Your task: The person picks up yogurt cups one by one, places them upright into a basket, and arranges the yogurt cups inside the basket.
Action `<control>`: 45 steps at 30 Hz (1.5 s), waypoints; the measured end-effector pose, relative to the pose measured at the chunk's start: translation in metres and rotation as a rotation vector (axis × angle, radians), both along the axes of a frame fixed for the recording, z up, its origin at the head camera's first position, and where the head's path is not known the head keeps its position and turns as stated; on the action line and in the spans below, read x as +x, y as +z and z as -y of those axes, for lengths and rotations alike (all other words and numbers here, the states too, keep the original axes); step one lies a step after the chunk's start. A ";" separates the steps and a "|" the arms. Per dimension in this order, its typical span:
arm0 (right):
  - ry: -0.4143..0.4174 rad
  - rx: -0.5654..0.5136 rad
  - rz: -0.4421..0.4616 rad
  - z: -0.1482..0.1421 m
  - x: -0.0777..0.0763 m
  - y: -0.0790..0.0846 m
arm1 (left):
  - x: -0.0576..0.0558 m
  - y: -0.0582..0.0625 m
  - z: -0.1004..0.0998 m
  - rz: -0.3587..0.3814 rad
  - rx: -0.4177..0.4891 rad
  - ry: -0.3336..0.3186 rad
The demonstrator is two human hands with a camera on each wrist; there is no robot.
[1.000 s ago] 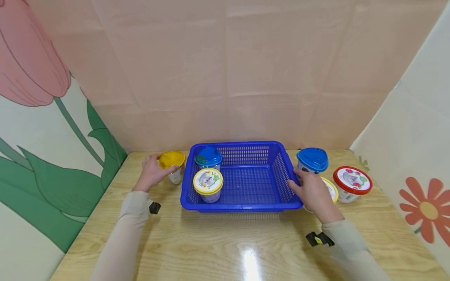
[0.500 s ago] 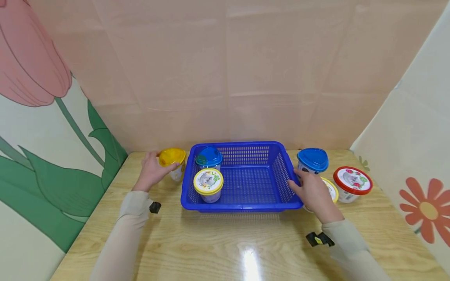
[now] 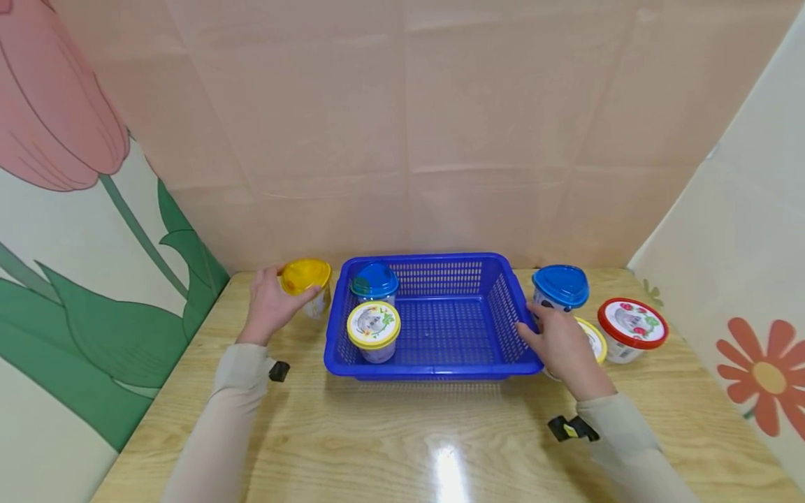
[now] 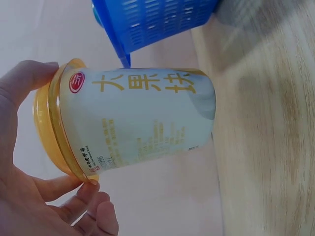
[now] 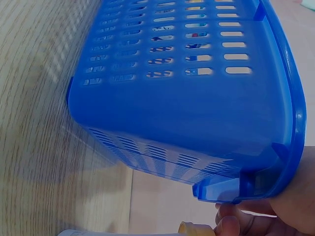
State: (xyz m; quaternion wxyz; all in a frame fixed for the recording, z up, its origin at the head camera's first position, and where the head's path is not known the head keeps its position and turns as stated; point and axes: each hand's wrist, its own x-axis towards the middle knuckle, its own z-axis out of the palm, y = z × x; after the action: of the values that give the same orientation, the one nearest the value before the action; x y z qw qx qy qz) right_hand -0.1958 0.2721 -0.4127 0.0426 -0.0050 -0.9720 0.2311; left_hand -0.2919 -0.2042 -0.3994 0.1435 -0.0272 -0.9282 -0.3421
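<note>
My left hand (image 3: 267, 304) pinches the yellow lid of a tapered white cup (image 4: 133, 118) between thumb and fingers. The cup hangs slightly tilted, just left of the blue perforated plastic basket (image 3: 434, 370). My right hand (image 3: 562, 349) grips the basket's right rim. In the right wrist view some right-hand fingers (image 5: 229, 221) show outside the rim, close to a yellow lid (image 5: 197, 229); the basket wall hides part of that hand. Inside the basket, on its left side, stand a blue-lidded cup (image 3: 375, 279) and a yellow-lidded tub (image 3: 374, 328).
Right of the basket stand a blue-lidded cup (image 3: 561, 285), a yellow-lidded tub (image 3: 594, 339) partly behind my right hand, and a red-lidded tub (image 3: 631, 325). The wooden table (image 3: 377, 447) meets a beige backdrop (image 3: 402, 140) at its far edge.
My left hand has raised the yellow-lidded cup a little and shifted it slightly away from me. The right hand and basket have stayed in place.
</note>
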 end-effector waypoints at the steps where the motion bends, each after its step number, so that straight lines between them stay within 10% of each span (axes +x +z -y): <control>1: -0.001 0.001 -0.002 0.000 0.000 0.000 | 0.000 0.000 0.000 -0.006 -0.001 0.006; 45: 0.015 0.020 -0.004 0.002 -0.001 0.004 | 0.018 0.047 -0.029 -0.130 0.089 0.038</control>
State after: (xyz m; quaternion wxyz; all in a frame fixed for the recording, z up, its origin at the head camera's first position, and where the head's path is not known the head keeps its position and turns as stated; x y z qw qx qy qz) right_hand -0.1965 0.2704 -0.4084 0.0427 0.0033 -0.9742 0.2217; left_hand -0.2743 -0.1747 -0.3529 0.2110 -0.0256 -0.9012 -0.3777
